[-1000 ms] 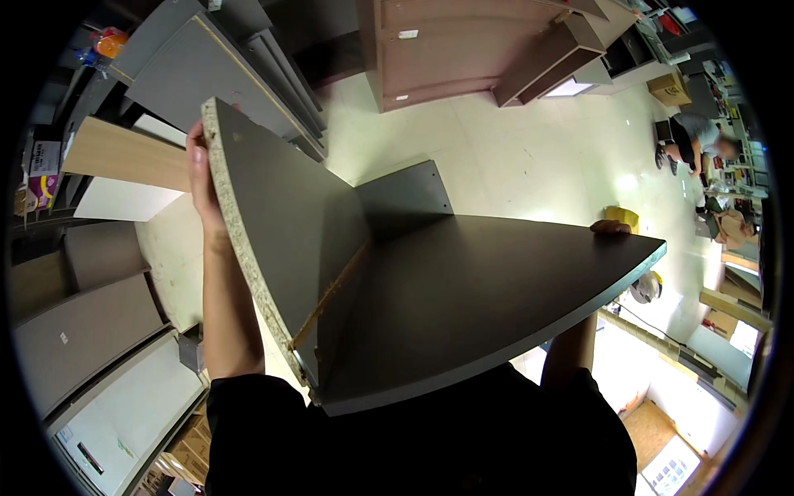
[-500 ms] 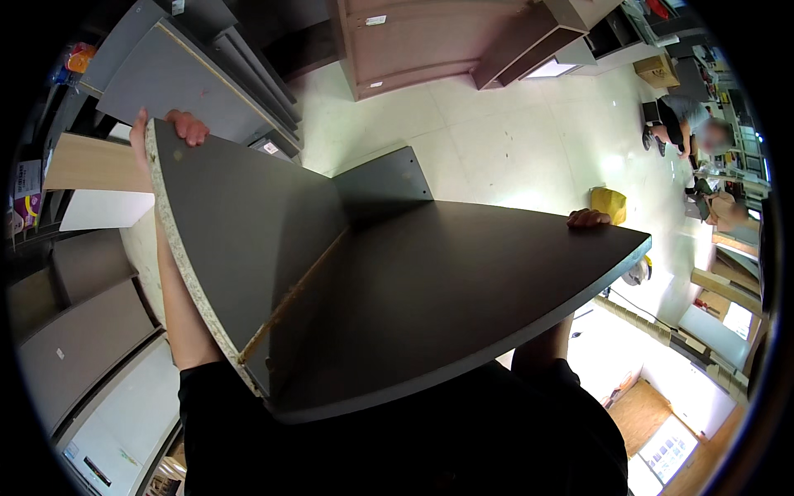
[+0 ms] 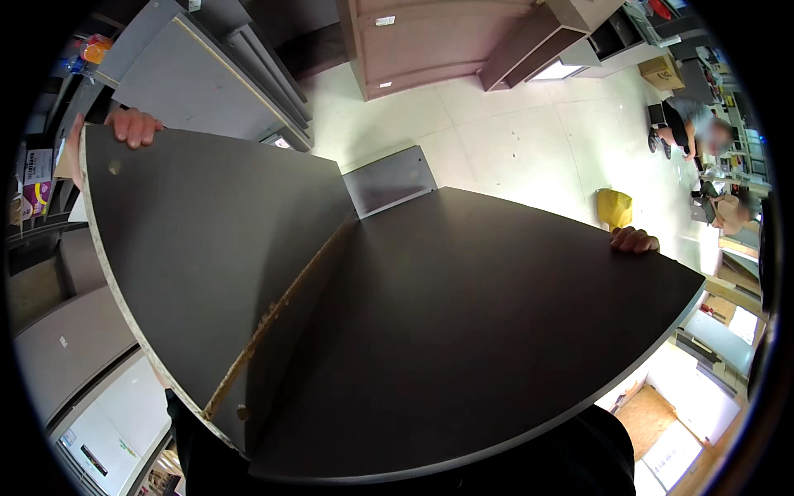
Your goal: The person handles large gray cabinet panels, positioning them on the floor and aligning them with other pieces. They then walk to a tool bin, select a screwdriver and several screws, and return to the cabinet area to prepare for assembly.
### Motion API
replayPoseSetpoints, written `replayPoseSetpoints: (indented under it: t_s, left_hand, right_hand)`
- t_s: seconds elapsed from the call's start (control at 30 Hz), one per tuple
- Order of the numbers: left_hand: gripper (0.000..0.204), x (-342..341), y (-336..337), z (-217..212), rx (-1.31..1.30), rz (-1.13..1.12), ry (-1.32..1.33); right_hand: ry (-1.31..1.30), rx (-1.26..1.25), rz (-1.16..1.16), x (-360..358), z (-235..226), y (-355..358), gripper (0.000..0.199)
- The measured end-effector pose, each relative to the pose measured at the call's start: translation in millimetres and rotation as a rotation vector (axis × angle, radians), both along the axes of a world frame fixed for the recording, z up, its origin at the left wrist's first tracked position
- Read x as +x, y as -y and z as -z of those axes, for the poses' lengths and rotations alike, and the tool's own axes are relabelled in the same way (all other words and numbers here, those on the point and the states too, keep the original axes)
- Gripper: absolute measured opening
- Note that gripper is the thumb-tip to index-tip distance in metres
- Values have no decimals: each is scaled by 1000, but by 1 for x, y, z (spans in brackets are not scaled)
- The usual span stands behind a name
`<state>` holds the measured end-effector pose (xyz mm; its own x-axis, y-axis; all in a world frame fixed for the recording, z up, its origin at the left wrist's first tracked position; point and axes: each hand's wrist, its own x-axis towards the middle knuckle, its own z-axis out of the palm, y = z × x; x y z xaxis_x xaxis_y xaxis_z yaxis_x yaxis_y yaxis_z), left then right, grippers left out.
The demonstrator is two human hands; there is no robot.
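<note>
Two dark grey chipboard panels, joined at a right angle along a raw-edged seam, fill the view. Left hand (image 3: pixel 132 126) grips the top corner of the upright dark grey panel (image 3: pixel 207 248), fingers curled over its edge. Right hand (image 3: pixel 634 240) clasps the far edge of the flat dark grey panel (image 3: pixel 480 331). A yellow bag (image 3: pixel 614 207) lies on the pale tiled floor (image 3: pixel 513 140) beyond.

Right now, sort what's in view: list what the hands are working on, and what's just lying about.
In hand:
left hand
right hand
left dark panel
right dark panel

Lying about:
small grey board
yellow bag
stacked grey panels
brown cabinet
</note>
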<state>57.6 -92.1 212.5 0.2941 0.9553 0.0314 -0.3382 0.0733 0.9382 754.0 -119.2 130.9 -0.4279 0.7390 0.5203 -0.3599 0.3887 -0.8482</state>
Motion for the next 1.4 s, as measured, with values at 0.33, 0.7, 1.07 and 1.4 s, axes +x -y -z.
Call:
replayPoseSetpoints:
  t_s: [0.33, 0.7, 1.07, 1.4]
  left_hand:
    - [48, 8, 117, -23, 153, -99, -36]
    - [43, 39, 285, -20, 147, -451, -76]
    - [43, 49, 369, 34, 63, -497, 18]
    - [46, 61, 394, 63, -43, -703, 1]
  right_hand:
    - [-68, 5, -28, -21, 5, 57, 37]
    - [-146, -54, -135, -40, 23, 132, 52]
    - [-162, -133, 55, -41, 34, 239, 64]
    - [-237, -253, 389, -68, 32, 298, 61]
